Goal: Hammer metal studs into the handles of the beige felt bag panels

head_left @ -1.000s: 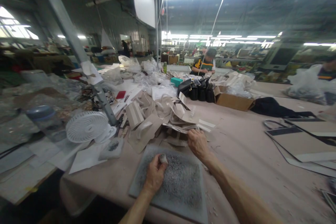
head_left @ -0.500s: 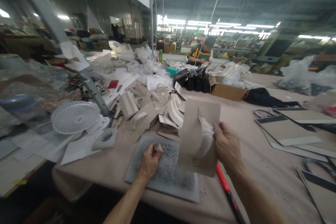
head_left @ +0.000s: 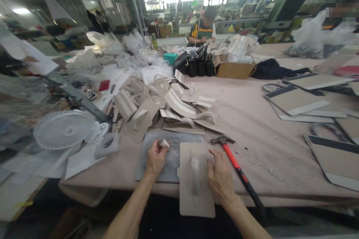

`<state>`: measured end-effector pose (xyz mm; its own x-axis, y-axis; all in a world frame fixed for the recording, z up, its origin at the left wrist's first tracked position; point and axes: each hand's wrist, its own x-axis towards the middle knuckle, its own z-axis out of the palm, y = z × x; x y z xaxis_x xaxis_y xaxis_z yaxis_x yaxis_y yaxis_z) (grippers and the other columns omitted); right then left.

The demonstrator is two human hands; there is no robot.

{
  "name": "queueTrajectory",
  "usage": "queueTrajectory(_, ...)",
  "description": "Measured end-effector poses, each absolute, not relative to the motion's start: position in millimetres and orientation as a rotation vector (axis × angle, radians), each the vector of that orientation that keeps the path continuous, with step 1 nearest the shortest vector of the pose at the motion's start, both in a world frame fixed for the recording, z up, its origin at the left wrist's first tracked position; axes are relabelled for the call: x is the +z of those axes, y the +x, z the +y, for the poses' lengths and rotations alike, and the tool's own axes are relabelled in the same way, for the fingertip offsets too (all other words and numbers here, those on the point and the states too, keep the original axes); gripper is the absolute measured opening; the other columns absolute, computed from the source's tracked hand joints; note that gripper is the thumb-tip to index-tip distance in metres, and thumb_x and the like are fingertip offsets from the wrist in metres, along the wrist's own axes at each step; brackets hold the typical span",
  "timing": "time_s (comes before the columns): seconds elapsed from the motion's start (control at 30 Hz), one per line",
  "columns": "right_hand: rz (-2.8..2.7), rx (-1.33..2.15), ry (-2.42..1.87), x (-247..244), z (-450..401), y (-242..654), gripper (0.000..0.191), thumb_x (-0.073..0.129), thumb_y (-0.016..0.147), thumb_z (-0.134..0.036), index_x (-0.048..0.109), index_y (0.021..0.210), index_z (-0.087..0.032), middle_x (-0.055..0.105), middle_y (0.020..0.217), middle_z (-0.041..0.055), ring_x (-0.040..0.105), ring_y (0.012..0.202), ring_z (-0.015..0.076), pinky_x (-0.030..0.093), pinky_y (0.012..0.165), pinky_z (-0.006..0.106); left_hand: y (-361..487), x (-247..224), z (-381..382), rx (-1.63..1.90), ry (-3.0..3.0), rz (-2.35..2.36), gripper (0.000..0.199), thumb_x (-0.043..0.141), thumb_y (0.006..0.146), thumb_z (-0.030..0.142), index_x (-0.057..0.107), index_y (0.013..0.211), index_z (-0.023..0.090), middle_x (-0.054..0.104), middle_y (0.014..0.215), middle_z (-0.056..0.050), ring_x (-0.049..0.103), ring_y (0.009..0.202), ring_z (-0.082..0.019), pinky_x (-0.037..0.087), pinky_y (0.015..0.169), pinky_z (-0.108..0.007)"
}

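Observation:
My left hand [head_left: 156,160] pinches a short whitish cylinder [head_left: 163,143] upright-tilted above the grey slab [head_left: 141,173], which is strewn with dark bits. A beige panel with a pale strap handle [head_left: 185,198] lies across the slab's right part, its lower end jutting past the table edge. At the panel's right edge is my right hand [head_left: 221,177], fingers apart and not wrapped round it; whether the fingertips touch the edge is hard to tell. A claw hammer [head_left: 235,162] with a red and black handle lies just right of that hand.
Behind the slab is a pile of beige panels with handles [head_left: 179,104]. More panels [head_left: 297,101] lie at the right. A white fan [head_left: 64,129] stands left, beside a metal post [head_left: 78,95]. Black bags [head_left: 196,65] and a cardboard box [head_left: 235,69] sit farther back; a co-worker [head_left: 202,31] is beyond.
The beige panel has come down from the air onto the slab, and my right hand's grip on it has loosened. My left hand still holds the cylinder. The hammer's head is now uncovered.

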<state>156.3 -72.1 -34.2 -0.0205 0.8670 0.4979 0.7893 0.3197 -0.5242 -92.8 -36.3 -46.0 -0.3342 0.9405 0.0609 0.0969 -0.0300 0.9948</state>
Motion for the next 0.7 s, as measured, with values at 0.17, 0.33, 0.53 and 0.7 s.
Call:
queueTrajectory(0.17,-2.065,0.422,-1.286,-5,-89,145,0.047,0.060,0.089,-0.033,0.049,0.133,-0.019,0.055,0.133,0.0140,0.053,0.121,0.0282,0.048,0.099,0.047,-63,-24,-34,1.434,1.097,1.306,0.029,0.073,0.079,0.035,0.064,0.099,0.016,0.077,0.092,-0.007,0.072,0.086,-0.020,0.055,0.081,-0.029)
queueTrajectory(0.33,-2.168,0.458,-1.290,-14,-109,129,0.040,0.059,0.086,-0.025,0.055,0.125,-0.017,0.060,0.128,0.0144,0.056,0.115,0.0295,0.048,0.097,0.049,-19,-16,-25,1.324,1.139,1.129,0.029,0.074,0.076,0.030,0.063,0.099,0.017,0.077,0.092,-0.007,0.073,0.084,-0.019,0.055,0.077,-0.028)
queueTrajectory(0.53,-2.064,0.455,-1.254,-24,-112,140,0.048,0.054,0.092,-0.036,0.048,0.135,-0.017,0.056,0.135,0.0166,0.054,0.124,0.0284,0.049,0.100,0.046,-12,-33,-25,1.247,1.091,1.144,0.032,0.073,0.076,0.033,0.060,0.100,0.017,0.078,0.092,-0.009,0.073,0.086,-0.021,0.056,0.077,-0.030)
queueTrajectory(0.7,-1.844,0.149,-1.557,-27,-97,190,0.035,0.049,0.095,-0.038,0.057,0.120,-0.015,0.062,0.121,0.0173,0.058,0.114,0.0292,0.049,0.098,0.046,-17,-36,-28,1.224,1.071,1.140,0.038,0.074,0.076,0.038,0.059,0.102,0.016,0.077,0.094,-0.011,0.074,0.088,-0.023,0.056,0.078,-0.032)
